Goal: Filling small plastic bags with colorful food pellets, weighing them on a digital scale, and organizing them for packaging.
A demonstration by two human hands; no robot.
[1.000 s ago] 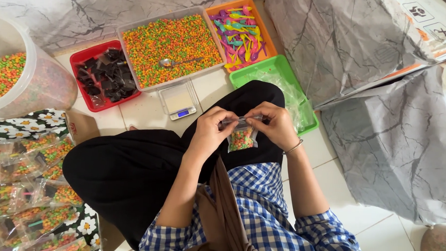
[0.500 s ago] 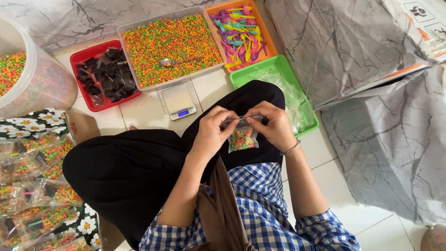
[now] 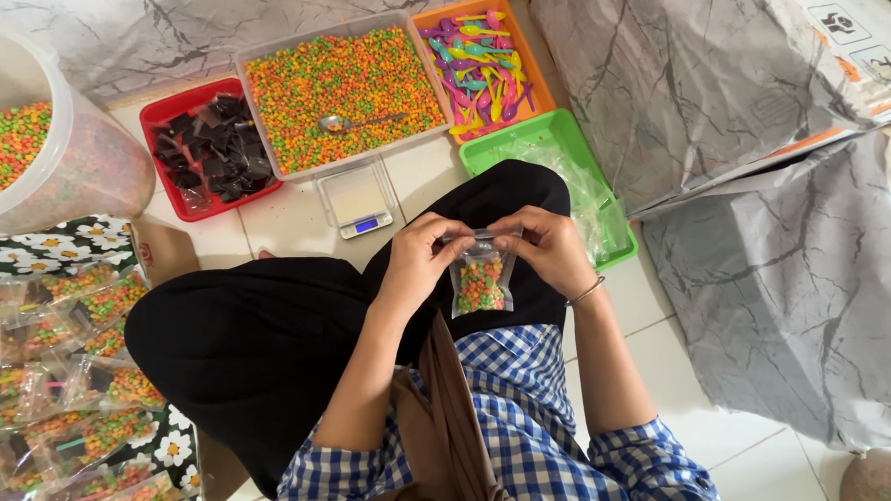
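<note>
Pinching small clear bag (image 3: 481, 279) top: left hand (image 3: 423, 255), right hand (image 3: 549, 247); fingertips hide seal; bag contents partly hidden.

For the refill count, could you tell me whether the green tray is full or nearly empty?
Nearly empty: the green tray shows bare green bottom, with only some clear plastic bags lying at its near end.
</note>
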